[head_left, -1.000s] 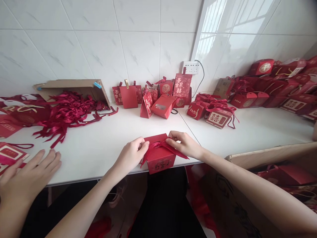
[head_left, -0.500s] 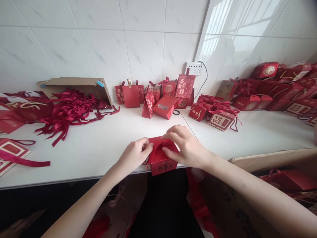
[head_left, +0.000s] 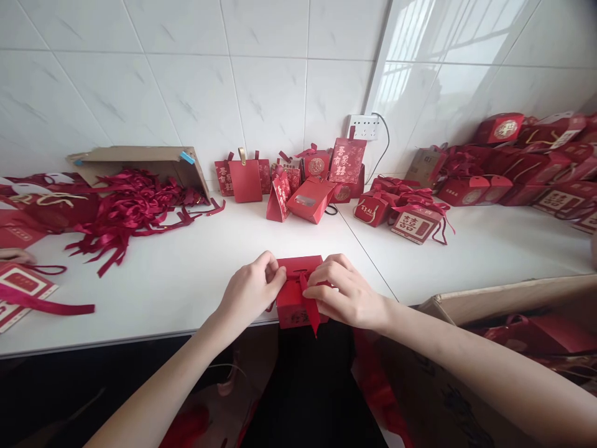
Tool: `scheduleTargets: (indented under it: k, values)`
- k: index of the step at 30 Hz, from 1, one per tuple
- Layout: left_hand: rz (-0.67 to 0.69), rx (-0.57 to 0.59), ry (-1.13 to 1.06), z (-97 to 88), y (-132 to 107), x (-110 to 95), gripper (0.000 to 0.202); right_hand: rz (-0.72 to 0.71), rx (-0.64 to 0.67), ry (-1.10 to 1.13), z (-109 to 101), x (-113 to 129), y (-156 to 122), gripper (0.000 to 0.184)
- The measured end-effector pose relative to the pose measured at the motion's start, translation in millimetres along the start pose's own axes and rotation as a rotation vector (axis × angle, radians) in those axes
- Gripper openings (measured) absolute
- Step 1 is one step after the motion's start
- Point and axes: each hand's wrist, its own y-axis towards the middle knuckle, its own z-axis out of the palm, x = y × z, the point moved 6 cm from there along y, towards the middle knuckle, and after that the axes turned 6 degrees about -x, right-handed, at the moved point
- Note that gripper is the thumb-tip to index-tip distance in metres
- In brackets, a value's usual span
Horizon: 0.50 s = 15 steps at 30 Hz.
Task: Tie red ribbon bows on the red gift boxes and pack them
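Observation:
A small red gift box with dark printing on its front stands at the table's front edge, right before me. A red ribbon comes from the slot at its top, one tail hanging down over the front. My left hand is closed at the box's upper left side, thumb and fingers pinching what looks like the ribbon's other part; the fingertips partly hide it. On the right, my right hand pinches the ribbon beside the slot, fingers curled over the box's right side.
Loose ribbons spill from a tipped cardboard box at back left. Red gift bags stand by the wall. Finished-looking boxes and a large pile lie right. An open carton is near right. Another person's hand shows far left.
My right hand has moved lower and now pinches the ribbon, whose tail hangs over the box's front. The slot is now uncovered. Another person's hand has appeared at far left.

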Motion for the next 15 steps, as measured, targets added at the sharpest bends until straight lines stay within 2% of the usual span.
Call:
scheduleTargets:
  k: [2, 3, 5, 7, 9, 15]
  values:
    - [0.179, -0.091, -0.017, -4.7, 0.2, -12.6, 0.01, -0.055, 0.004, -0.002, 1.6, 1.5, -1.8, 0.012]
    - [0.271, -0.103, -0.051, -5.3, -0.4, -19.0, 0.015, -0.071, 0.004, -0.007, 2.5, 1.5, -2.2, 0.012]
    - [0.361, -0.046, -0.145, -2.0, -0.6, -25.9, 0.024, -0.08, 0.0, -0.02, 4.0, 0.8, -2.3, 0.013]
    - [0.31, 0.045, -0.23, 4.2, 1.5, -24.6, 0.025, -0.078, 0.002, -0.027, 5.3, 0.7, -2.0, 0.012]
    - [0.223, 0.087, -0.281, 8.8, 3.9, -20.5, 0.021, -0.079, -0.004, -0.028, 5.5, 2.2, -1.0, 0.011]
    - [0.104, 0.102, -0.354, 16.4, 9.3, -13.2, 0.021, -0.129, -0.053, -0.04, 1.4, 17.4, 5.1, 0.012]
